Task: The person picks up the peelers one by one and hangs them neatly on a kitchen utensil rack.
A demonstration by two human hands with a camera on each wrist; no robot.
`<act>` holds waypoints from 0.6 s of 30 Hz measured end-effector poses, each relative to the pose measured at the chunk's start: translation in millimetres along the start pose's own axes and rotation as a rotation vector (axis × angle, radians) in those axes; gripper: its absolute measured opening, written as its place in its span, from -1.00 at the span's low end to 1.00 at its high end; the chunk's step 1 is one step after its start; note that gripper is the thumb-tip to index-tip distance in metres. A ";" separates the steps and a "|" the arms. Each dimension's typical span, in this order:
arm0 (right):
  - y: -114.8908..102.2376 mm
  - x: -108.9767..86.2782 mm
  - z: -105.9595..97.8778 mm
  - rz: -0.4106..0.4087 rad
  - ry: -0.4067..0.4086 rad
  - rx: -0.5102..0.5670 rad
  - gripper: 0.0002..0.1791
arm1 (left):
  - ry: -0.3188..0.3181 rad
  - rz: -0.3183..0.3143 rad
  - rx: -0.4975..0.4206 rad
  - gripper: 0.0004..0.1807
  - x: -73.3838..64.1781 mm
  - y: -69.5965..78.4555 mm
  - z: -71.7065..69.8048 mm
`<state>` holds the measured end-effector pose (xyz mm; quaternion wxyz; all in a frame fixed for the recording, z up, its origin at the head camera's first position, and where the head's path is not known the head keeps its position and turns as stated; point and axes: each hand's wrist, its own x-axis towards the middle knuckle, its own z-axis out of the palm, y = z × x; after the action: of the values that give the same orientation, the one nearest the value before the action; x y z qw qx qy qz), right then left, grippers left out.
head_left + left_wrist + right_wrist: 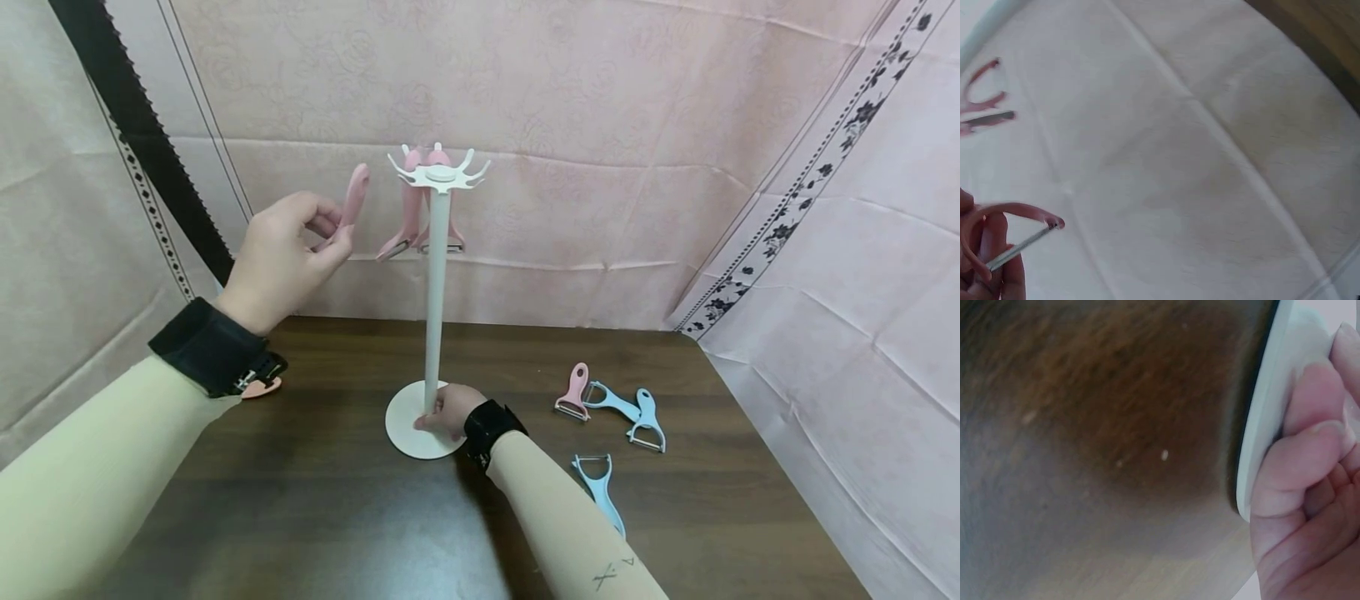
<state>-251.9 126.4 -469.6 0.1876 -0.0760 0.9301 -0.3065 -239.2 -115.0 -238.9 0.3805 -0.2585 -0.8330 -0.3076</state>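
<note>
In the head view my left hand (288,254) pinches a pink Y-shaped peeler (356,193), handle end up, left of a white hook stand (436,283). The left wrist view shows this peeler's curved head (1019,208) and metal blade beside my fingers. Two pink peelers (410,208) hang from the stand's hooks on the left and back, partly behind its pole. Down at the stand's round base (407,421), my right hand (456,408) grips the foot of the pole. In the right wrist view its fingers (1297,456) are curled over the base plate (1266,431).
Right of the stand lie a pink peeler (577,390) and two overlapping blue peelers (618,404). Another blue peeler (600,490) lies nearer, partly behind my right forearm. A pink item (262,387) shows under my left wrist. Pale cloth (562,233) hangs behind the brown table (322,500).
</note>
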 end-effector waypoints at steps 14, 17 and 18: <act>3.1 0.5 1.5 0.000 0.012 0.007 -0.57 | 0.172 0.075 -0.083 -0.88 17.3 28.5 4.4; 3.0 -0.1 1.6 -0.007 0.021 0.001 -0.57 | 0.196 0.125 -0.097 -0.88 20.3 33.7 6.0; 2.9 -0.4 1.3 -0.007 0.024 -0.001 -0.57 | 0.191 0.130 -0.101 -0.88 21.0 35.9 6.3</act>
<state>-251.1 128.2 -472.1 0.1754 -0.0755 0.9322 -0.3076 -230.4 -82.0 -214.3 0.4639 -0.3004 -0.7577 -0.3470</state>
